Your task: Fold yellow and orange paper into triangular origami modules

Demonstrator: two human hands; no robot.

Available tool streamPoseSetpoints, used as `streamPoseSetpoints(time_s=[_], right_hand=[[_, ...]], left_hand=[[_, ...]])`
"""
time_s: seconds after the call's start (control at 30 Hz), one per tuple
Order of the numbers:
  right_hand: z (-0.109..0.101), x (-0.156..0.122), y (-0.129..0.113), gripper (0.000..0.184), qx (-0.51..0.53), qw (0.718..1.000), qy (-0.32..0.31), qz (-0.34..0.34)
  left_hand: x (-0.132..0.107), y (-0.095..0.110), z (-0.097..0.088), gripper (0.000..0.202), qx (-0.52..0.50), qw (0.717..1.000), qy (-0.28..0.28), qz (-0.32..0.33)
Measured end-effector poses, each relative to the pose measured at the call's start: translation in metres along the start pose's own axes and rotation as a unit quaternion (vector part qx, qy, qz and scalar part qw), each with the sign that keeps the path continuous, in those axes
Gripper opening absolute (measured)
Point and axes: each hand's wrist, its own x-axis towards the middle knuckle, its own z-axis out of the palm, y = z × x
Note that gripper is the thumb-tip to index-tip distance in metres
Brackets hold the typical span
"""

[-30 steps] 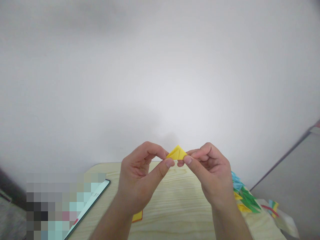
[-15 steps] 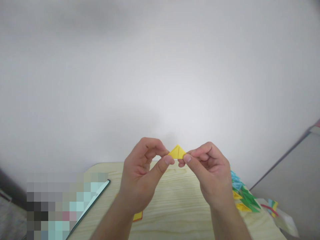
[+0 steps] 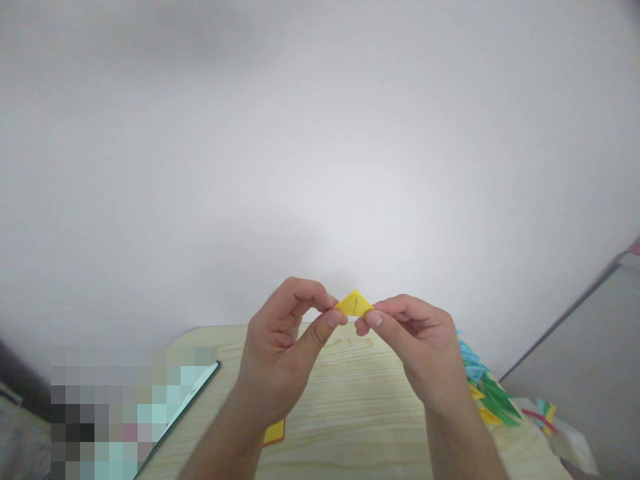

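A small yellow folded paper triangle point(image 3: 355, 304) is held up over the far edge of the table, its point upward and a crease down its middle. My left hand point(image 3: 287, 343) pinches its left corner between thumb and forefinger. At the right corner, the thumb and forefinger of my right hand point(image 3: 423, 350) are closed on the same piece. Partly behind my left wrist lies a flat yellow piece with a red-orange edge point(image 3: 275, 433).
Blue folded paper pieces point(image 3: 474, 360) and green ones point(image 3: 500, 403) lie at the right of the wooden table point(image 3: 350, 407). A dark-edged screen device point(image 3: 187, 397), mostly pixelated, is at the left. A white wall point(image 3: 320, 167) rises behind, and a clear bag point(image 3: 573, 440) sits at the lower right.
The triangle looks slightly flatter and tilted. My right hand's fingers have curled lower and closer in, while my left hand has barely moved.
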Motion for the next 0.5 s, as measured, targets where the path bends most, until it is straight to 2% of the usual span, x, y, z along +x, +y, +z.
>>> streamPoseSetpoints(time_s=[0.1,0.3,0.4,0.5], right_hand=[[-0.0010,-0.0004,-0.0014,0.016,-0.024,1.000,-0.003,0.000],[-0.0015,-0.0015,-0.0038,0.014,-0.045,0.999,0.006,-0.018],[-0.0012,-0.0012,-0.0030,0.013,-0.039,0.999,0.012,-0.023],[-0.0011,0.0002,0.0001,0.012,-0.026,0.999,0.015,-0.017]], left_hand=[[0.0008,-0.0004,-0.0009,0.014,-0.002,1.000,-0.003,0.004],[0.0020,0.0023,-0.0070,0.011,0.043,0.998,-0.022,-0.032],[0.0014,-0.0001,-0.0090,0.003,0.080,0.996,-0.029,-0.023],[0.0018,-0.0006,-0.0076,0.006,0.087,0.995,-0.043,-0.012]])
